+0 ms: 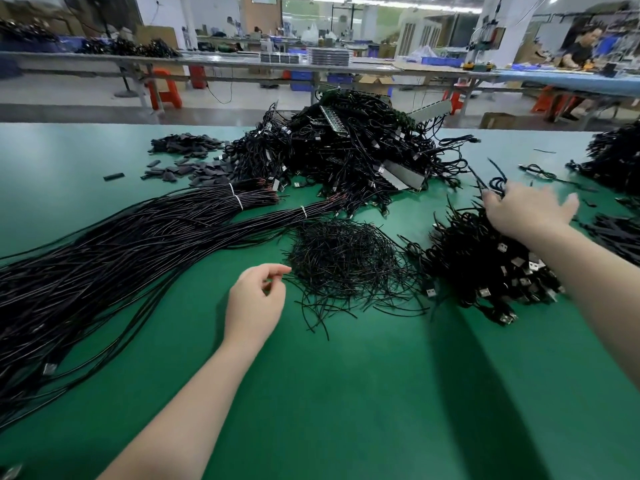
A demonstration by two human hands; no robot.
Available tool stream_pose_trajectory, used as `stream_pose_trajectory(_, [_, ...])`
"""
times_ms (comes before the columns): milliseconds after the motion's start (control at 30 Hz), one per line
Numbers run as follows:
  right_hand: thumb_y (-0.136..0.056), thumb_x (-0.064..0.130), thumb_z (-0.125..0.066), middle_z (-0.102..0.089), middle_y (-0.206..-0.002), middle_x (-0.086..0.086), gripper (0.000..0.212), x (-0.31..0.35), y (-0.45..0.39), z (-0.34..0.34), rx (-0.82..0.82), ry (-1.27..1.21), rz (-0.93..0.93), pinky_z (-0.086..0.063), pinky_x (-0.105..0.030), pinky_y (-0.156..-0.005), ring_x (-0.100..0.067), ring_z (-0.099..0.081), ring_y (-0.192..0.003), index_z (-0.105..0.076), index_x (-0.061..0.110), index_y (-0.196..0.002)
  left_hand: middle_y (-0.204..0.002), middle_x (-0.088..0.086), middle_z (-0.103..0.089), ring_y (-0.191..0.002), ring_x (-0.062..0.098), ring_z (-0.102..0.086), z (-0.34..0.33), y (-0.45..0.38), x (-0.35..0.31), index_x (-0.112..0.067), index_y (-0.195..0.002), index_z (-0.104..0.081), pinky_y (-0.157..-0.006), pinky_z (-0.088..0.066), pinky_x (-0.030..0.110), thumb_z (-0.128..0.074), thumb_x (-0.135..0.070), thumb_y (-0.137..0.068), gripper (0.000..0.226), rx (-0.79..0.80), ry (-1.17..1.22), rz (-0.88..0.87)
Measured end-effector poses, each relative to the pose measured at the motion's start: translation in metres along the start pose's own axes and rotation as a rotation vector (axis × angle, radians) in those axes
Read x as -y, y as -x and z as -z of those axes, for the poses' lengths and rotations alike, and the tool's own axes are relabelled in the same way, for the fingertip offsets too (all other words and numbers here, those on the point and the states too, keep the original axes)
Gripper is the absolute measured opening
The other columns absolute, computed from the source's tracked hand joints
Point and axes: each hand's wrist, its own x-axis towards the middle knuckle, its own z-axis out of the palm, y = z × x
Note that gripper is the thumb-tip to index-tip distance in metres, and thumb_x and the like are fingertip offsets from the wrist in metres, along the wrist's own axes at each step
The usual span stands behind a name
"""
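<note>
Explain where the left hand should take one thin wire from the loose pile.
Pinch a stray end on the left edge of the wire pile, coming low from the left hand. Ends there stick out free on the mat; the middle looks tangled.

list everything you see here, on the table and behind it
table: one, green, under everything
long cables: many, black, left, bunched with white ties
short wires: one loose pile, black, centre
coiled usb cables: one pile, black with silver plugs, right
tangled heap: one, black with grey strips, far centre
flat pieces: many, black, left of the heap
cable piles: at least two, black, right edge
stools: several, orange, under the benches behind
person: one, dark top, far right bench
left hand: one, loosely curled, beside the short wires, nothing visible in it
right hand: one, blurred, over the coiled usb cables, grip unclear
</note>
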Motion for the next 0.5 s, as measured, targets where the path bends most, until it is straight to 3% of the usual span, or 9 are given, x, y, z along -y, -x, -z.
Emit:
stream_pose_trajectory(133, [-0.099, 0.049, -0.035, -0.046, -0.144, -0.016, 0.059, 0.031, 0.023, 0.006, -0.304, -0.068, 0.158, -0.015, -0.060, -0.112, -0.035, -0.038, -0.135, -0.038, 0.010, -0.143, -0.085, -0.010, -0.056, -0.049, -0.002, -0.048, -0.002, 0.000, -0.005, -0.031, -0.096, -0.068, -0.044, -0.034, 0.011, -0.051, -0.011, -0.094, 0.026, -0.058, -0.008, -0.038])
stream_pose_trajectory(200, [-0.098, 0.046, -0.041, -0.052, -0.140, -0.010, 0.052, 0.062, 0.041, 0.007, -0.418, -0.253, 0.304, -0.020, -0.056, -0.112, -0.029, -0.044, -0.130, -0.042, 0.018, -0.142, -0.098, -0.015, -0.058, -0.056, -0.002, -0.051, -0.003, 0.000, -0.008, -0.033, -0.099, -0.066, -0.050, -0.036, 0.011, -0.051, -0.014, -0.095, 0.024, -0.104, -0.018, -0.090])
stream_pose_trajectory(267, [-0.096, 0.041, -0.047, -0.058, -0.132, 0.000, 0.043, 0.101, 0.066, 0.004, -0.439, -0.437, 0.439, -0.028, -0.050, -0.109, -0.021, -0.048, -0.123, -0.049, 0.026, -0.136, -0.099, -0.017, -0.058, -0.057, 0.002, -0.052, -0.001, 0.000, -0.011, -0.033, -0.102, -0.065, -0.053, -0.037, 0.017, -0.050, -0.021, -0.097, 0.021, -0.136, -0.031, -0.122])
stream_pose_trajectory(333, [-0.094, 0.036, -0.051, -0.061, -0.125, 0.007, 0.038, 0.144, 0.093, -0.006, -0.396, -0.546, 0.581, -0.032, -0.044, -0.103, -0.018, -0.051, -0.119, -0.053, 0.029, -0.131, -0.082, -0.015, -0.060, -0.056, 0.004, -0.050, 0.000, -0.001, -0.010, -0.031, -0.100, -0.065, -0.052, -0.037, 0.022, -0.048, -0.028, -0.097, 0.018, -0.154, -0.031, -0.159])
stream_pose_trajectory(400, [-0.094, 0.033, -0.053, -0.061, -0.125, 0.008, 0.037, 0.187, 0.113, -0.022, -0.309, -0.512, 0.751, -0.036, -0.040, -0.100, -0.017, -0.052, -0.119, -0.053, 0.029, -0.131, -0.060, -0.014, -0.052, -0.050, 0.006, -0.045, 0.001, 0.000, -0.009, -0.032, -0.084, -0.060, -0.048, -0.032, 0.020, -0.045, -0.035, -0.097, 0.019, -0.134, -0.010, -0.201])
stream_pose_trajectory(500, [-0.098, 0.028, -0.053, -0.055, -0.137, 0.002, 0.040, 0.246, 0.129, -0.042, 0.035, -0.436, 1.028, -0.043, -0.043, -0.101, -0.022, -0.049, -0.126, -0.050, 0.027, -0.137, -0.049, -0.006, -0.040, -0.044, 0.012, -0.036, -0.001, 0.000, -0.007, -0.027, -0.059, -0.034, -0.041, -0.021, 0.026, -0.045, -0.038, -0.093, 0.038, -0.112, -0.163, -0.219])
